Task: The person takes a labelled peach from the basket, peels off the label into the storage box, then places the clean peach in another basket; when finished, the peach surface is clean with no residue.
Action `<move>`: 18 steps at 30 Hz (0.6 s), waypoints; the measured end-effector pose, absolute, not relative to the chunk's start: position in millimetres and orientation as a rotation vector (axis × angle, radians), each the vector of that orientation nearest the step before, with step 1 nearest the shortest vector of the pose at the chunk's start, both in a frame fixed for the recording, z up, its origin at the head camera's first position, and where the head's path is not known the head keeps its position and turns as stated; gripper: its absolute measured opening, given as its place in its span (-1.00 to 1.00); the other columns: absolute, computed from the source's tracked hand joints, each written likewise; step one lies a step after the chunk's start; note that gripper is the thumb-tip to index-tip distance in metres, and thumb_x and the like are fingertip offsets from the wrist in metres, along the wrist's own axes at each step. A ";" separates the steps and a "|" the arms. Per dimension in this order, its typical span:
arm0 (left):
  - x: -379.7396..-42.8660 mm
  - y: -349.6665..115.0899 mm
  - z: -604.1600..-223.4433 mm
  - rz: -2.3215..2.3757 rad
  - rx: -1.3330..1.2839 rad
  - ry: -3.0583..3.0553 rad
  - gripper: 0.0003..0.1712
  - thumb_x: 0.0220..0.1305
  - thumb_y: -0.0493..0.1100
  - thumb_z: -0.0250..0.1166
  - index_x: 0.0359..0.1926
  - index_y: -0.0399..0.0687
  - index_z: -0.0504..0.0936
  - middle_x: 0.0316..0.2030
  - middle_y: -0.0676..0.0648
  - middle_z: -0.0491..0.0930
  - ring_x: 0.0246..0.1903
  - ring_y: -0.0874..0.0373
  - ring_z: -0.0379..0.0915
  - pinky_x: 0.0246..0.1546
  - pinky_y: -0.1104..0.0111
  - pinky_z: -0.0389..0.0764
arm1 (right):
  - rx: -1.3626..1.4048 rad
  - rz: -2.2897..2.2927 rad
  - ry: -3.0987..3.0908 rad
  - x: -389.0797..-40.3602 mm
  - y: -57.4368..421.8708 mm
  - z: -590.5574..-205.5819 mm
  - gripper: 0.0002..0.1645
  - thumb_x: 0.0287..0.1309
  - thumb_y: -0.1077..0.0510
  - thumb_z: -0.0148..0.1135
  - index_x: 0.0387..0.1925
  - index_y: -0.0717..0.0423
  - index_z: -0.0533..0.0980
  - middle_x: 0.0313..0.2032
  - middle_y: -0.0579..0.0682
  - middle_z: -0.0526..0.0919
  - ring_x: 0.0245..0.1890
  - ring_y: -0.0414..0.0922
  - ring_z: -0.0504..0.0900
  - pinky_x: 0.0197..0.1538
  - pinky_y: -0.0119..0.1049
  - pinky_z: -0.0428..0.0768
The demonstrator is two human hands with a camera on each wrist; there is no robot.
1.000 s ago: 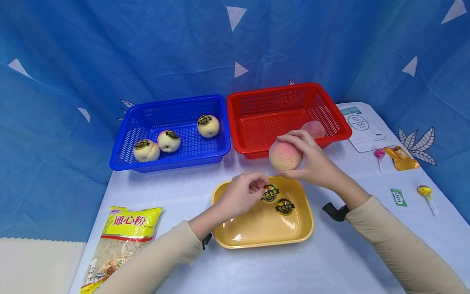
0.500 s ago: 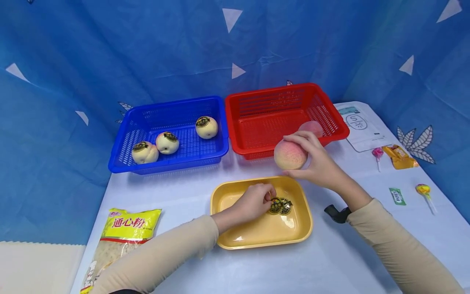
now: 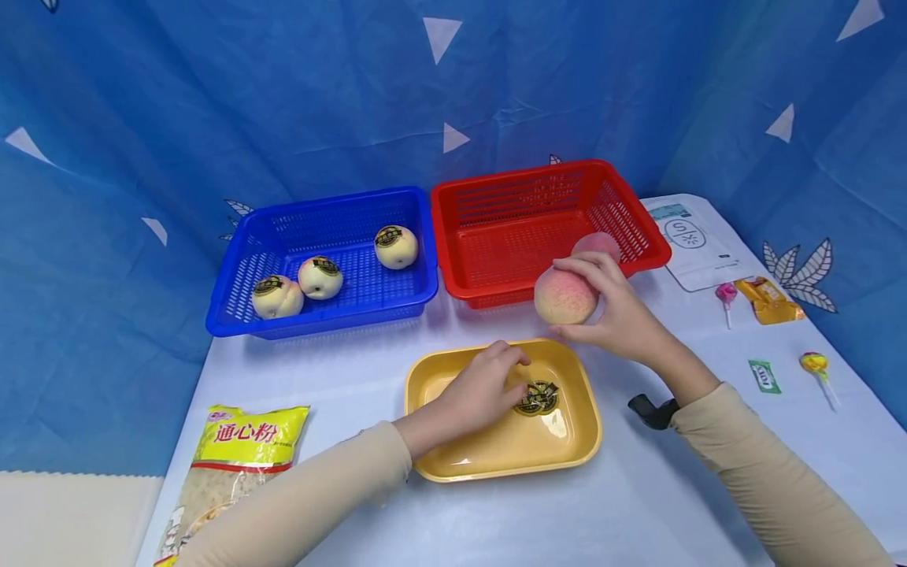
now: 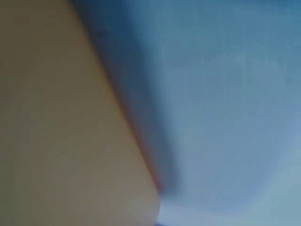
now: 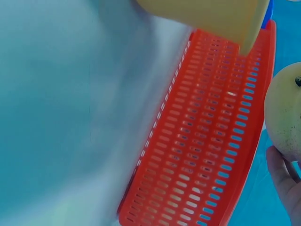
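In the head view my right hand (image 3: 623, 319) holds a large pink-and-cream peach (image 3: 565, 296) in front of the red basket, thumb below and fingers over the top. The right wrist view shows part of the same peach (image 5: 284, 110) at its right edge. My left hand (image 3: 476, 394) is over the yellow tray (image 3: 496, 471), its thumb and fingers apart. Close by its thumb, two round black-and-gold stickers (image 3: 538, 398) overlap in the tray. Blurred shapes fill the left wrist view.
A blue basket (image 3: 322, 321) holds three pale peaches with black labels. Another peach (image 3: 598, 246) lies in the red basket (image 3: 506, 236). A macaroni bag (image 3: 244, 449) is at left. At right are a white packet (image 3: 701, 244), lollipops (image 3: 815, 364) and small wrapped sweets (image 3: 765, 376).
My left hand lowered a sticker onto the other one in the tray, and its thumb and fingers then parted. My right hand shifted slightly rightward with the peach.
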State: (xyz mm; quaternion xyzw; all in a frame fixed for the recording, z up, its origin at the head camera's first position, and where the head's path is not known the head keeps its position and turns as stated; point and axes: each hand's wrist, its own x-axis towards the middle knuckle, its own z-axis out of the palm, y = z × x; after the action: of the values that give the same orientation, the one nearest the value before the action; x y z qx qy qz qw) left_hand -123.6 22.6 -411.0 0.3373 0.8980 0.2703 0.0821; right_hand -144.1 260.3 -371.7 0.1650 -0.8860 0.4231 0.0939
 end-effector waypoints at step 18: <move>-183.5 -21.4 -367.5 0.880 0.722 3.165 -0.29 0.30 0.06 0.29 0.34 -0.23 0.40 0.40 -0.19 0.32 0.45 -0.08 0.15 0.44 0.05 0.29 | 0.397 1.238 -2.622 -182.6 280.8 -356.4 0.12 -0.25 0.23 0.64 0.41 -0.19 0.32 0.31 0.02 0.33 0.33 -0.05 0.27 0.11 0.20 0.61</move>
State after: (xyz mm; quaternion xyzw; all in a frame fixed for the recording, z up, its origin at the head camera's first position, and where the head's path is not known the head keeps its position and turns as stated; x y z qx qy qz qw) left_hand -183.5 -21.4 -367.5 0.2134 0.9352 0.2600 -0.1108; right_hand -182.6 280.8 -356.4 0.1350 -0.8908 0.4205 0.1073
